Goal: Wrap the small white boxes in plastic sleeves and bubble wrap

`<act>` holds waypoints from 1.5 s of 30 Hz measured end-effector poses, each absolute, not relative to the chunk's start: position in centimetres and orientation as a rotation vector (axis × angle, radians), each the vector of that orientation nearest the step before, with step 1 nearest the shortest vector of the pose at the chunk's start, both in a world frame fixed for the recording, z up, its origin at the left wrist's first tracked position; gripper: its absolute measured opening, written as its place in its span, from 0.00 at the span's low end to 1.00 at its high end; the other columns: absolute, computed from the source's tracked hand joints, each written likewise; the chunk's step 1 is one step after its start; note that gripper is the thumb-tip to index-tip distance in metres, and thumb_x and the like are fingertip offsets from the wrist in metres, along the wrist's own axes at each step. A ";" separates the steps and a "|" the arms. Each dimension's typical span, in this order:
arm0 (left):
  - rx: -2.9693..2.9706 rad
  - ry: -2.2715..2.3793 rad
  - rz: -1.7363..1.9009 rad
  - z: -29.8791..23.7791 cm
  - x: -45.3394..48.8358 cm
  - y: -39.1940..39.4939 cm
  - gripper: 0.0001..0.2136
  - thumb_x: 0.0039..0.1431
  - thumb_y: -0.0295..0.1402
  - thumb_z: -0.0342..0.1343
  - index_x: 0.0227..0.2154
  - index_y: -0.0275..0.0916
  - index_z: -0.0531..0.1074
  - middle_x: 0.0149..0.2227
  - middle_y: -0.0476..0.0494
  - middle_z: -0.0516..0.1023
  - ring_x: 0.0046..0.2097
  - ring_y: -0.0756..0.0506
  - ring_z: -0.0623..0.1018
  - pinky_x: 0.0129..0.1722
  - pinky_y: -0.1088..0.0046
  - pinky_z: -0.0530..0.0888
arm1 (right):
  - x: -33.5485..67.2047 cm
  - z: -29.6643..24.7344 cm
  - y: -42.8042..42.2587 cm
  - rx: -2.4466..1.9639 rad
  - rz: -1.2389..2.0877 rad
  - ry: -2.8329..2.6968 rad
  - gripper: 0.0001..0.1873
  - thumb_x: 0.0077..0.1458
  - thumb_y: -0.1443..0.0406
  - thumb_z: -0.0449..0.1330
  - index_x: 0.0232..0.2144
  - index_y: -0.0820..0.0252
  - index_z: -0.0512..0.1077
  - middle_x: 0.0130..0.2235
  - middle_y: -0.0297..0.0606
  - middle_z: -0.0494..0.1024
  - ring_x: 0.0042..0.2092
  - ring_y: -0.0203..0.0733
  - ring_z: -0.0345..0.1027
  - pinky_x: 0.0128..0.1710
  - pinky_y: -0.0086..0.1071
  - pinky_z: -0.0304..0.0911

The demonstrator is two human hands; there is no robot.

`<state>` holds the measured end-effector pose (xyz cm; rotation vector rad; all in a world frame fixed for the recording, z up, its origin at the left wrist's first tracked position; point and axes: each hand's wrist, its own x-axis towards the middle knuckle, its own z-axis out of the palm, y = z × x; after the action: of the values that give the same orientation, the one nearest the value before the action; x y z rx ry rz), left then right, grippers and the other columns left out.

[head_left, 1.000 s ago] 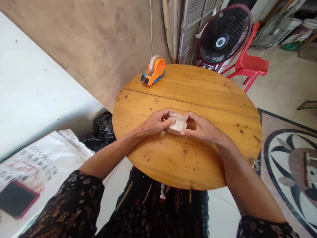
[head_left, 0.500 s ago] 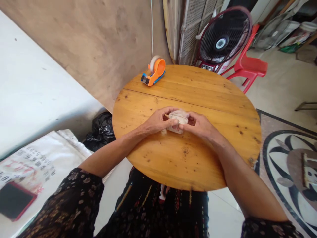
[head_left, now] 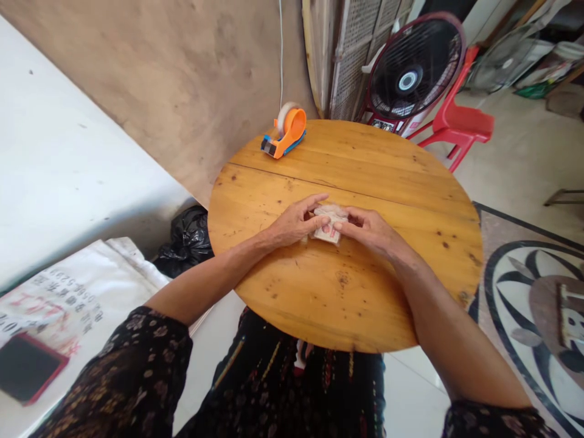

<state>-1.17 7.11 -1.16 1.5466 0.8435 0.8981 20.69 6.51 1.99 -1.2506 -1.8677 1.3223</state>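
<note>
Between my hands, around the middle of the round wooden table [head_left: 283, 286], is a small whitish packet [head_left: 327, 236] that seems wrapped in clear plastic, with a bit of red print on its face. My left hand [head_left: 296, 222] grips its left side, the thumb on the packet and the forefinger raised past its far edge. From the right, my right hand [head_left: 367, 228] holds it with the thumb on its face and the fingers behind. The packet's far part is crumpled and partly covered by my fingers.
An orange tape dispenser [head_left: 288, 135] stands at the table's far left edge. Beyond the table are a fan [head_left: 408, 79] and a red plastic chair [head_left: 465, 121]. At left lie a black plastic bag [head_left: 189, 237] and a phone-like device [head_left: 30, 368] on white sacking [head_left: 114, 274].
The packet's near face now shows more plainly, with its red print in view. My left forefinger has lifted a little from its far edge, and my thumbs have shifted slightly upward.
</note>
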 end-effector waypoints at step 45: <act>1.671 0.780 0.816 -1.1 -0.5 6.9 0.39 0.59 0.46 0.62 0.69 0.35 0.55 0.62 0.31 0.69 0.59 0.36 0.74 0.57 0.59 0.72 | 20.5 1.8 7.1 -1.150 0.784 -1.747 0.11 0.58 0.59 0.62 0.27 0.57 0.78 0.27 0.32 0.78 0.31 0.39 0.70 0.36 0.34 0.64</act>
<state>-0.51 6.91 -1.15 1.6711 0.7805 0.8164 20.52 7.12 1.84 -1.1497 -1.7474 0.7844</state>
